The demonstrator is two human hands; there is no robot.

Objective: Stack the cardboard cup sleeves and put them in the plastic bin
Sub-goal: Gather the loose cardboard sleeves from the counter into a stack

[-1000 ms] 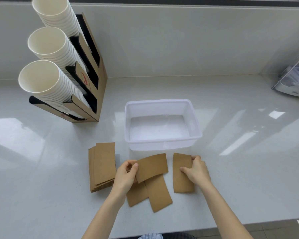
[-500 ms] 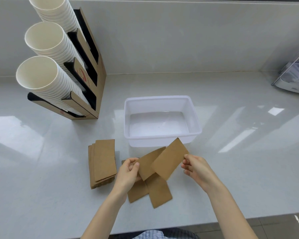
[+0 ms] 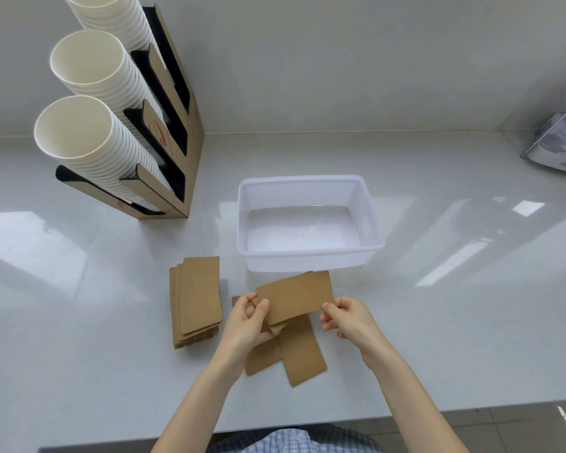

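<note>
Pinching a sleeve [image 3: 296,297] between both hands, left hand [image 3: 247,325] and right hand [image 3: 348,318], just in front of the empty bin [image 3: 307,183], stack [image 3: 195,302] sitting left, counter [image 3: 455,305] wide open rightward.

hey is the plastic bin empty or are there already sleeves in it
Empty. The plastic bin shows only its bare translucent floor; every cardboard sleeve is outside it, on the counter or in the hands.
</note>
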